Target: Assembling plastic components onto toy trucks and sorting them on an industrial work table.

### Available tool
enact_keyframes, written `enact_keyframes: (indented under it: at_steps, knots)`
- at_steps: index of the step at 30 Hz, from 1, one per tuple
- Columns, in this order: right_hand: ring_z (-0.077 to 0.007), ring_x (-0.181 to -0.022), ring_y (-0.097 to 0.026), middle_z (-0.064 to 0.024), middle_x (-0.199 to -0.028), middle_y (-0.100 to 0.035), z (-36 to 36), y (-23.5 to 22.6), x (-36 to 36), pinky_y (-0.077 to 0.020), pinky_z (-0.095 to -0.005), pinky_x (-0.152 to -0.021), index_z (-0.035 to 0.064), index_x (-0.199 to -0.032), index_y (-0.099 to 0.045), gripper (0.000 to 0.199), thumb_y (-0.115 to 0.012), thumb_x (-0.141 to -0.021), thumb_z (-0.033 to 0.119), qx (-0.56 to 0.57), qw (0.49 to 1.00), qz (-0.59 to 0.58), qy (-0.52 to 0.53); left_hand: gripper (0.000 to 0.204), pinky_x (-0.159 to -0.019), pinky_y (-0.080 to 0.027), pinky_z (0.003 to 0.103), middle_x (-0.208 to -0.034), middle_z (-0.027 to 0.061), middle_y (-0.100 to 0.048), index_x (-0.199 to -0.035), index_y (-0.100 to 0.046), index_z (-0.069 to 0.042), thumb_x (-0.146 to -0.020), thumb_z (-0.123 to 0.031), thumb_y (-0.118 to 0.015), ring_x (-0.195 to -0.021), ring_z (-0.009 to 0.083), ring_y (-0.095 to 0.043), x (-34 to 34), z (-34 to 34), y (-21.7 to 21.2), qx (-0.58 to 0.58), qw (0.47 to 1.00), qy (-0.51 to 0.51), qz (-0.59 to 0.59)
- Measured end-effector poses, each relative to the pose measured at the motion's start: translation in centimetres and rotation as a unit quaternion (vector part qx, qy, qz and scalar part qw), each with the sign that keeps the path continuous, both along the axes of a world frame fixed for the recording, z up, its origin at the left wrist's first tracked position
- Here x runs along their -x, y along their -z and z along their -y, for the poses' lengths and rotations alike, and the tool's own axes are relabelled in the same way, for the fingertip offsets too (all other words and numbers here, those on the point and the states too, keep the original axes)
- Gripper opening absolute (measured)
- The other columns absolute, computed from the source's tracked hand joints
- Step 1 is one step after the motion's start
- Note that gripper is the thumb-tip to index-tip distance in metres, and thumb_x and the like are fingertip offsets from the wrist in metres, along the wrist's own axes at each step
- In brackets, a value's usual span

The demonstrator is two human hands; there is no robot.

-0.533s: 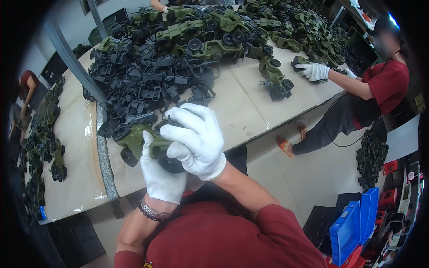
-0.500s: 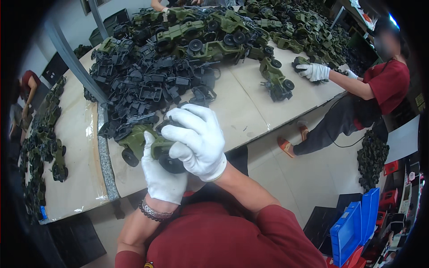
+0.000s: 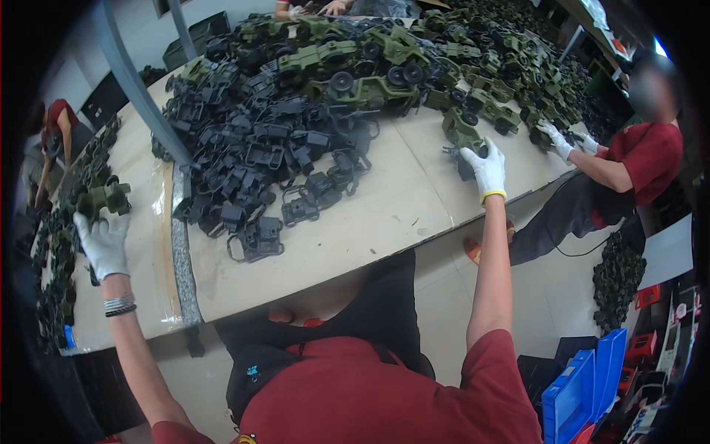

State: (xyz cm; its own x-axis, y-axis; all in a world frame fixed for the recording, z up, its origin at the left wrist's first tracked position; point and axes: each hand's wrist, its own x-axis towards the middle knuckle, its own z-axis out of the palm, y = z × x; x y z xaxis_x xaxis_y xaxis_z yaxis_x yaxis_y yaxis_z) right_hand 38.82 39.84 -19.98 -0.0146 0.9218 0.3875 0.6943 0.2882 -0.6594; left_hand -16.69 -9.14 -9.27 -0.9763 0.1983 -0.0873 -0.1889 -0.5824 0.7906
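Observation:
My arms are spread wide, both hands in white gloves. At the left, my left hand (image 3: 102,243) grips a green toy jeep (image 3: 105,198) by its near side, over a row of similar toys. Out to the right, my right hand (image 3: 488,169) has its thumb and fingers round the dark near end of another green toy jeep (image 3: 461,129) on the table. Part of that end is hidden by the glove. Between my hands lies a heap of dark grey plastic toy parts (image 3: 251,148), with a few loose pieces toward me.
Green toy jeeps (image 3: 370,89) are piled along the back of the table (image 3: 355,229). A grey metal post (image 3: 140,81) rises at the left. A co-worker in red (image 3: 643,163) handles toys at the right; others work farther off. Blue bins (image 3: 584,385) stand at lower right.
My hands were together in front of me around a green toy jeep. They have moved apart: the left went out to the left with a jeep, the right reached to the jeep at the right.

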Motion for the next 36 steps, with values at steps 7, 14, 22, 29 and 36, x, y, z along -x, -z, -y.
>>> enact_keyframes:
  at_steps: [7, 14, 22, 29, 36]
  knots:
    - [-0.0161, -0.094, -0.061, -0.0075, -0.108, -0.065, -0.4, 1.8, -2.3, -0.0515, -0.0304, -0.085, 0.0005, -0.117, -0.064, 0.041, -0.081, -0.085, 0.020, -0.099, 0.951, -0.293, -0.026, 0.051, -0.091, -0.053, 0.043, -0.121, 0.0126, -0.063, -0.136, -0.052, 0.000, -0.099, -0.034, -0.060, -0.108, 0.0277, -0.065, -18.7, -7.2, 5.7, 0.172, 0.931, 0.312, -0.082]
    - [-0.0212, -0.109, -0.061, -0.0106, -0.120, -0.063, 12.1, -7.8, 0.2, -0.0489, -0.0347, -0.096, -0.0034, -0.120, -0.061, 0.070, -0.080, -0.066, 0.036, 0.106, 0.859, -0.242, -0.440, 0.080, -0.095, -0.053, 0.044, -0.130, 0.0199, -0.059, -0.140, -0.048, 0.003, -0.101, -0.066, -0.035, -0.109, 0.0308, -0.065, -22.2, -11.2, 7.1, -0.022, 0.686, 0.714, 0.138]
    - [-0.0255, -0.107, -0.062, -0.0137, -0.118, -0.062, 19.3, -10.3, 12.9, -0.0498, -0.0371, -0.094, 0.0003, -0.120, -0.067, 0.078, -0.089, -0.066, 0.053, 0.199, 0.610, 0.004, -0.767, 0.088, -0.109, -0.043, 0.040, -0.141, 0.0203, -0.054, -0.149, -0.037, 0.002, -0.087, -0.051, -0.070, -0.128, 0.0291, -0.056, -24.5, -7.8, 12.4, 0.036, 0.552, 0.828, 0.092]
    - [-0.0233, -0.100, -0.066, -0.0105, -0.119, -0.064, 15.6, -8.3, 18.3, -0.0519, -0.0401, -0.088, 0.0086, -0.126, -0.066, 0.051, -0.073, -0.084, 0.038, 0.038, 0.879, 0.081, -0.469, 0.073, -0.109, -0.046, 0.040, -0.138, 0.0183, -0.057, -0.144, -0.043, 0.004, -0.083, -0.020, -0.074, -0.125, 0.0252, -0.059, -25.1, -5.5, 10.5, -0.087, 0.634, 0.749, 0.175]
    - [-0.0252, -0.093, -0.068, -0.0124, -0.108, -0.070, 13.0, -1.7, 18.0, -0.0530, -0.0343, -0.084, 0.0098, -0.130, -0.065, 0.043, -0.070, -0.090, 0.023, -0.092, 0.934, 0.049, -0.342, 0.081, -0.112, -0.042, 0.049, -0.140, 0.0193, -0.053, -0.149, -0.036, -0.001, -0.079, -0.016, -0.074, -0.129, 0.0325, -0.054, -24.6, -6.1, 9.3, -0.172, 0.744, 0.622, 0.175]
